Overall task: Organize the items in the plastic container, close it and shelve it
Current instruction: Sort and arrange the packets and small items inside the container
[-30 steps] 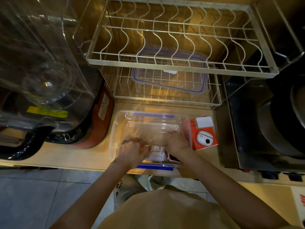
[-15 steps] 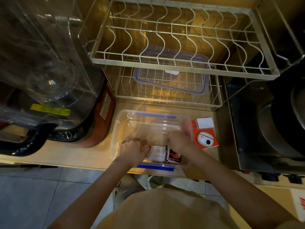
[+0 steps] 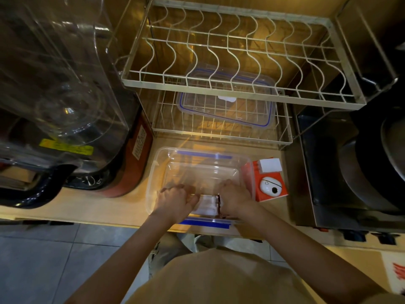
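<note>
A clear plastic container (image 3: 197, 163) with blue clip strips sits open on the wooden counter, near its front edge. Both my hands are inside its near end. My left hand (image 3: 176, 201) is closed around small white packets (image 3: 207, 205) lying on the container floor. My right hand (image 3: 234, 197) grips a small dark red and black packet (image 3: 219, 204) beside them, held on edge. The container's clear lid (image 3: 225, 102) with a blue seal rests on the lower tier of the wire rack behind.
An orange box (image 3: 268, 183) showing a white device lies just right of the container. A two-tier wire dish rack (image 3: 241, 62) stands behind. A large blender with a clear jar (image 3: 65, 95) fills the left. A dark metal appliance (image 3: 350, 161) stands on the right.
My right hand has drawn in over the dark packet and tipped it on edge against the white packets. My left hand has barely shifted. The view has edged downward.
</note>
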`<state>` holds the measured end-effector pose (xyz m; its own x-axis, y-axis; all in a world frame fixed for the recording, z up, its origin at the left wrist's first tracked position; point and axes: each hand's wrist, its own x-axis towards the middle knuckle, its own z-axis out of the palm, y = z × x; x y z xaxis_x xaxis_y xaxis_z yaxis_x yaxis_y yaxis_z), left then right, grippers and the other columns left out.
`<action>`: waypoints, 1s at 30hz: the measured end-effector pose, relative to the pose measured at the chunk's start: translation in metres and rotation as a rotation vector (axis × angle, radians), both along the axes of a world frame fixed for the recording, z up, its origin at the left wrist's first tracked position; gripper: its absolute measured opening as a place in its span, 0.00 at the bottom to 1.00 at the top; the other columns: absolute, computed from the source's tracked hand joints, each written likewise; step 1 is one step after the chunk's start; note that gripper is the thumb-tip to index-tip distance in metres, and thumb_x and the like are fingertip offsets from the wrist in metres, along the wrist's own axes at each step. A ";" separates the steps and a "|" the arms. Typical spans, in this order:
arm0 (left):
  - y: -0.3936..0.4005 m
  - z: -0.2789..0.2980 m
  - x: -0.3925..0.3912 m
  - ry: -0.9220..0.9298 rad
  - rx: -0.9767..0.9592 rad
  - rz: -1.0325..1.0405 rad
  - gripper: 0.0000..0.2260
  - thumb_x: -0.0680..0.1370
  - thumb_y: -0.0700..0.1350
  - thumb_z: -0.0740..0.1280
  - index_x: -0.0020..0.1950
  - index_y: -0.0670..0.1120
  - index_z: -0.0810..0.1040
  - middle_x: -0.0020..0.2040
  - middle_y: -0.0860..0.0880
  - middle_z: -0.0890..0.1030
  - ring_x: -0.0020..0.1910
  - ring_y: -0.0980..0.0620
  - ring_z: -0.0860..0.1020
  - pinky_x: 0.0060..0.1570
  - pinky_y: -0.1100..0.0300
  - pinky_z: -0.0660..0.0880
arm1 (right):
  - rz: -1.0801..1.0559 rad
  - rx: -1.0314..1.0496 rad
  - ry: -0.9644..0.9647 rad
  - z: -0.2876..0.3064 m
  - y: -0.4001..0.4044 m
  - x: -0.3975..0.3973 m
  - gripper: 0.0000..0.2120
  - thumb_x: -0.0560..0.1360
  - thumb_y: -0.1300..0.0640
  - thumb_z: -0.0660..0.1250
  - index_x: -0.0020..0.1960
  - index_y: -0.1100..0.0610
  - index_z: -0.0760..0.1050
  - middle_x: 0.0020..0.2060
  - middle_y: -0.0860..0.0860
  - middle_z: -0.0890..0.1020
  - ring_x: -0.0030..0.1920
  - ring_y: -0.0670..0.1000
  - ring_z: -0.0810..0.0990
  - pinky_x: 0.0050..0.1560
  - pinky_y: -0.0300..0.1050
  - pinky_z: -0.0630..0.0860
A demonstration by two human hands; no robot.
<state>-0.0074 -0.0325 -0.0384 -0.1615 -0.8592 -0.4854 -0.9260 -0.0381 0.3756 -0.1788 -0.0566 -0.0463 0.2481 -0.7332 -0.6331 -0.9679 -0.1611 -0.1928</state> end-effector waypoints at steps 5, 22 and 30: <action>0.000 -0.001 0.000 0.006 -0.005 0.013 0.16 0.78 0.57 0.55 0.57 0.51 0.75 0.55 0.48 0.80 0.52 0.47 0.78 0.58 0.48 0.73 | 0.008 -0.077 -0.018 0.005 -0.007 -0.006 0.16 0.75 0.68 0.58 0.59 0.58 0.75 0.57 0.56 0.80 0.57 0.57 0.78 0.56 0.51 0.77; 0.000 0.001 -0.001 -0.024 0.034 0.013 0.16 0.79 0.57 0.54 0.59 0.52 0.74 0.56 0.48 0.80 0.54 0.48 0.77 0.57 0.51 0.71 | -0.070 -0.106 -0.028 -0.004 -0.008 -0.003 0.14 0.73 0.53 0.67 0.58 0.56 0.76 0.55 0.55 0.80 0.55 0.56 0.80 0.55 0.52 0.79; -0.001 -0.007 0.002 -0.030 -0.003 0.004 0.19 0.78 0.58 0.53 0.58 0.52 0.78 0.57 0.48 0.80 0.59 0.47 0.75 0.63 0.48 0.68 | 0.000 -0.191 -0.023 -0.005 -0.003 -0.001 0.10 0.75 0.61 0.64 0.56 0.60 0.78 0.58 0.56 0.77 0.58 0.56 0.76 0.57 0.51 0.77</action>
<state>-0.0055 -0.0332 -0.0457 -0.1435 -0.8611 -0.4879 -0.9368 -0.0408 0.3475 -0.1793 -0.0593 -0.0514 0.2607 -0.8395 -0.4767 -0.9637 -0.1965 -0.1809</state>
